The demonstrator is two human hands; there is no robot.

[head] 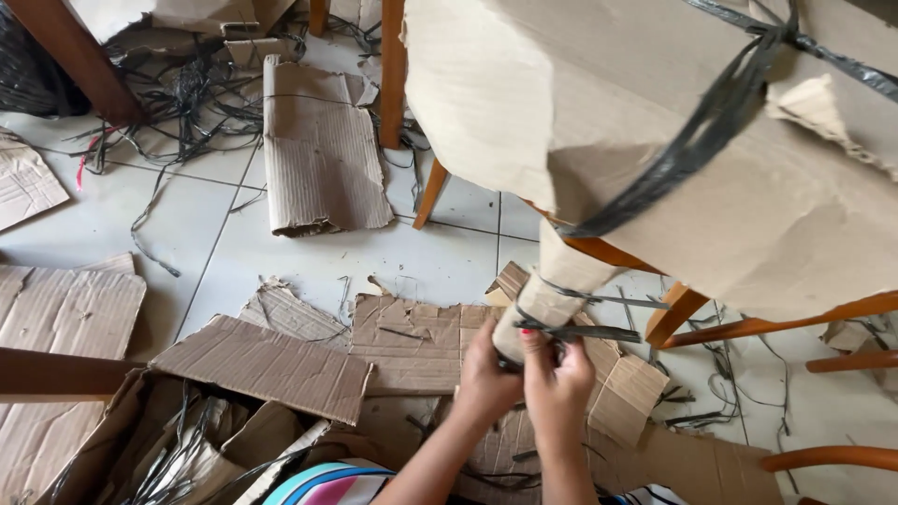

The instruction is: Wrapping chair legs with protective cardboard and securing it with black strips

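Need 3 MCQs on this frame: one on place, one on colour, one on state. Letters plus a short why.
1. Where do both hands work?
A. On the wrapped chair leg
B. On the floor tiles
C. Inside the open box

2. What colour is the strapping around the wrapping?
A. Yellow
B. White
C. Black

3. What state is the chair in?
A. Fully bare
B. Mostly covered in brown paper
C. Lying in pieces

A: the left hand and right hand grip the paper-covered chair leg, fingers at a strap.
C: the strapping is black.
B: brown paper covers the chair's upper part and that leg; only some orange-brown wooden rails show bare.
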